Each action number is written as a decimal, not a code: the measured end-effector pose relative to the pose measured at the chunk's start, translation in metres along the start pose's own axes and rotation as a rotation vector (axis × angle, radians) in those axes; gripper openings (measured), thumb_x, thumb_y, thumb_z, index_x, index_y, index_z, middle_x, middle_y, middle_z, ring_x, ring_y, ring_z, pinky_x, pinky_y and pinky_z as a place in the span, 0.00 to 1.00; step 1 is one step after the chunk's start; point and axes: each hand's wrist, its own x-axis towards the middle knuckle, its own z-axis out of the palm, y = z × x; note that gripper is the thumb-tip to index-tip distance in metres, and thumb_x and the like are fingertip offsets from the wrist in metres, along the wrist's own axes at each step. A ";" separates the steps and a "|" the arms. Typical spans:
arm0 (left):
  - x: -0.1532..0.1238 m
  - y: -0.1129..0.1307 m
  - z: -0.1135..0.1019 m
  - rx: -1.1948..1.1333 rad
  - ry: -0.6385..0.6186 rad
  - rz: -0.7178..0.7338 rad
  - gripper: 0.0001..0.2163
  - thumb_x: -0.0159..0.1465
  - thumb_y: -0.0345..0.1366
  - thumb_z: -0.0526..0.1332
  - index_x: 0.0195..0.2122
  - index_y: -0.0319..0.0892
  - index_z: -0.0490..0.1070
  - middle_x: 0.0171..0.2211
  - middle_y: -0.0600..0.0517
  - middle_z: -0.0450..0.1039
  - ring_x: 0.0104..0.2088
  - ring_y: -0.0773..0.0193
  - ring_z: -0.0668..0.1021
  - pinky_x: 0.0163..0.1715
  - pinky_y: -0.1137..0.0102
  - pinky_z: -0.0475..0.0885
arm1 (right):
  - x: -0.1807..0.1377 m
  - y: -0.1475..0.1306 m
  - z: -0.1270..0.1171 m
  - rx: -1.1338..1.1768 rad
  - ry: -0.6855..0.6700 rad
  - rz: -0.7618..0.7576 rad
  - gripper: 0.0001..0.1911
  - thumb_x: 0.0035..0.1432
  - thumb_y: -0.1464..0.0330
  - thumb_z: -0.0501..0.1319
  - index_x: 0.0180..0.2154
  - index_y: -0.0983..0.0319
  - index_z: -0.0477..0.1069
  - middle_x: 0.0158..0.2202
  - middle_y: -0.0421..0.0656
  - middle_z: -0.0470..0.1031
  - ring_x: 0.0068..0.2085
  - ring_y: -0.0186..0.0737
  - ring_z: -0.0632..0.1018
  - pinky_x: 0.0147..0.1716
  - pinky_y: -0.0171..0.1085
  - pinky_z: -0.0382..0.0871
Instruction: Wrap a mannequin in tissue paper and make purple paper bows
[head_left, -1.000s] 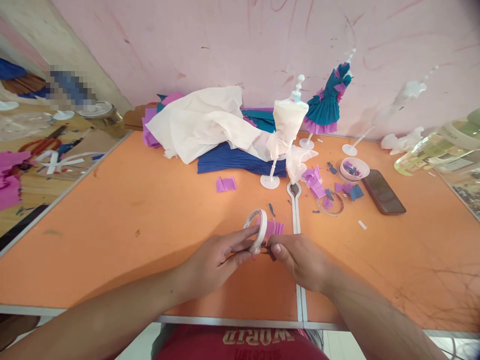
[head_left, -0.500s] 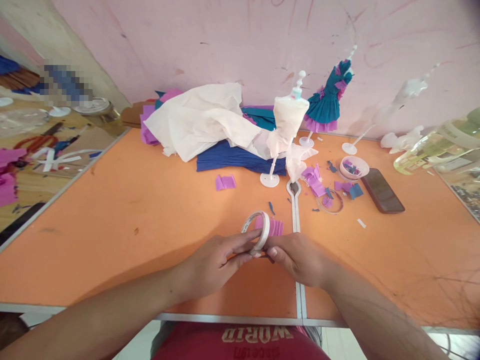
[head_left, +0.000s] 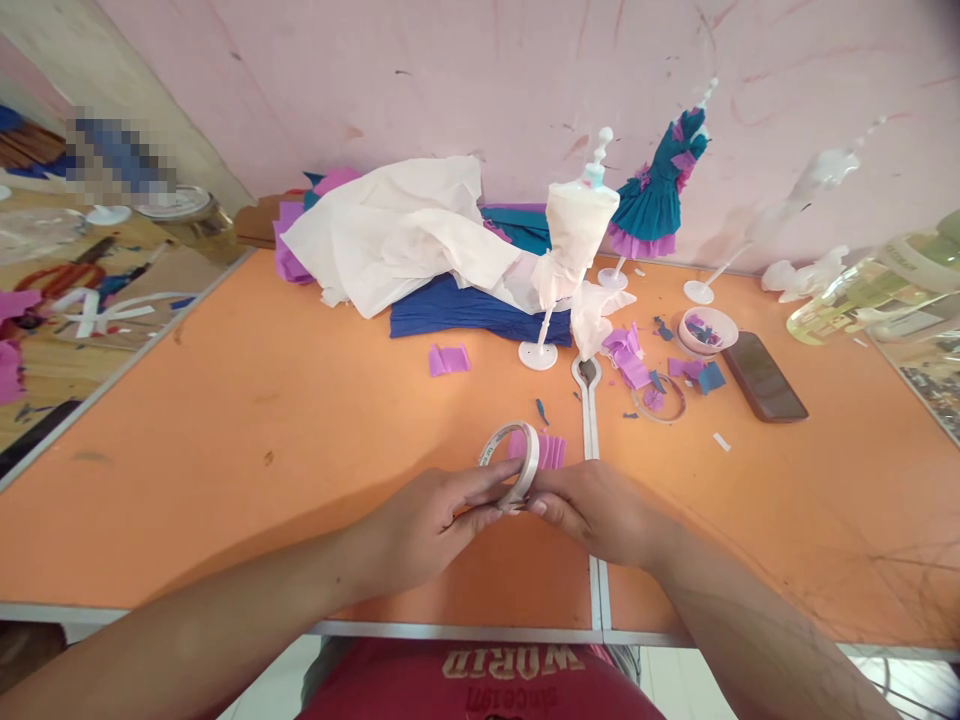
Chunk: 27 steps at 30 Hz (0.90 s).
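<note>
My left hand (head_left: 431,520) pinches a white roll of tape (head_left: 517,455) and holds it upright just above the orange table (head_left: 247,420). My right hand (head_left: 600,510) meets it from the right, fingertips pressed at the roll's lower edge where the tape end lies. A pleated purple paper piece (head_left: 551,450) lies right behind the roll. Farther back stands a small white mannequin (head_left: 574,235) wrapped in white paper.
A heap of white, blue and purple crepe paper (head_left: 405,240) lies at the back. A teal-and-purple dressed mannequin (head_left: 660,195) stands by the wall. Purple scraps (head_left: 630,365), a small bowl (head_left: 706,330), a dark phone (head_left: 763,375) and a clear bottle (head_left: 870,290) sit to the right.
Both hands stay on the tape roll. My right fingers have slid in closer against its lower edge. The view has shifted slightly.
</note>
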 end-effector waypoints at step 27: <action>-0.001 -0.012 -0.020 0.219 0.129 0.010 0.19 0.67 0.40 0.53 0.59 0.50 0.64 0.49 0.50 0.76 0.46 0.56 0.79 0.45 0.67 0.72 | -0.004 0.017 -0.011 -0.547 0.458 0.194 0.23 0.66 0.53 0.47 0.30 0.61 0.66 0.24 0.40 0.71 0.26 0.34 0.70 0.25 0.35 0.48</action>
